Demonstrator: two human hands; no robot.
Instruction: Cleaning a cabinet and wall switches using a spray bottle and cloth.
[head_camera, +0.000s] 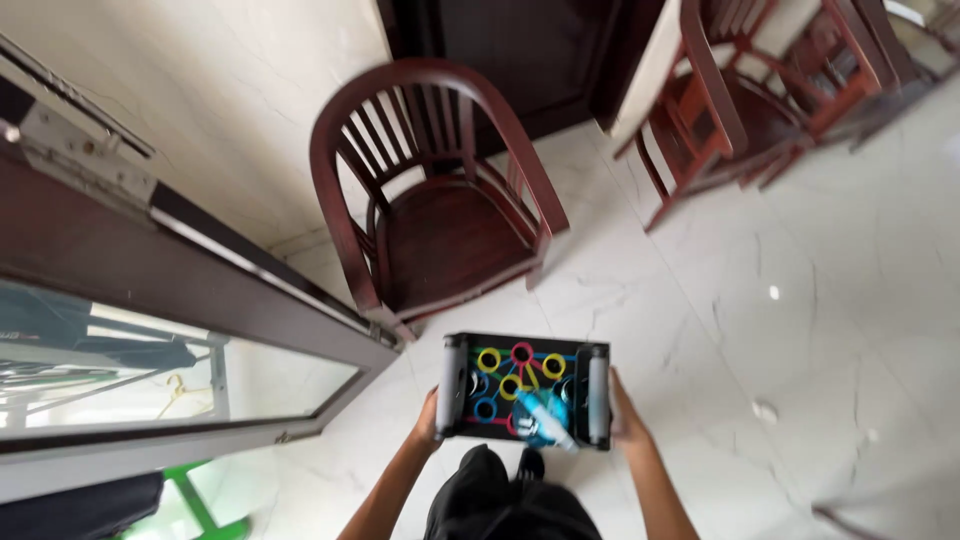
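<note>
— What are the hands doing?

— The left hand (428, 420) is wrapped around the left edge of a black board (524, 390), just beside the grey handle (451, 385) that lies along that side. The right hand (622, 415) grips the right edge the same way, next to a second grey handle (598, 392). Both are closed on the board's sides; the fingers underneath are hidden.

— And where is the board?

— Held out level in front of the body, above the pale marble floor (800, 330), resting on nothing. Its top shows coloured rings (521, 353) in yellow, red and blue joined by lines. A light blue bundle (545, 418) lies near the board's near edge, towards the right corner; what it is I cannot tell.

— How would you carry that well?

— I'd judge an even grip on both edges and a level board best, since the loose handles and the bundle could slide off if it tips.

— What's around?

— A dark wooden chair (440, 200) stands straight ahead, near the far edge of the board. A glass door (170, 350) in a dark frame is on the left, and more wooden chairs (740, 100) stand well apart at the upper right.
</note>
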